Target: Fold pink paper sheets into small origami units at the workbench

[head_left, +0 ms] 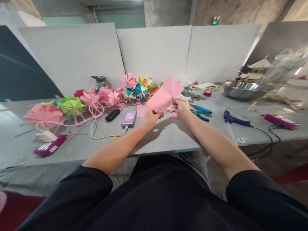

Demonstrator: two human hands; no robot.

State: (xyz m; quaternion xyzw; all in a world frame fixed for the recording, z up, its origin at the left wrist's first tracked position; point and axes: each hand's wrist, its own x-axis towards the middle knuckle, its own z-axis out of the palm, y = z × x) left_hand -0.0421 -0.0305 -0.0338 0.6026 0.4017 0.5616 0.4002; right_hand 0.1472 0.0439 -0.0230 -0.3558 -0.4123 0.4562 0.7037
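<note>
A sheet of pink paper [165,94] is held up at a slant above the table, with a crease near its upper corner. My left hand [152,117] pinches its lower left edge. On the right edge, my right hand [181,107] has its fingers closed on the same sheet. Another pink sheet [141,109] lies flat behind my left hand. Below my right hand, a small pink strip or tool [173,116] rests on the table, its kind unclear.
Folded paper umbrellas [112,96] crowd the back left. A phone [129,118] on a white cable, a black case [112,115] and a purple power strip [49,146] lie left. Rightward are pliers [202,109], a blue glue gun [235,119], a metal bowl [246,90] and another purple power strip [280,122].
</note>
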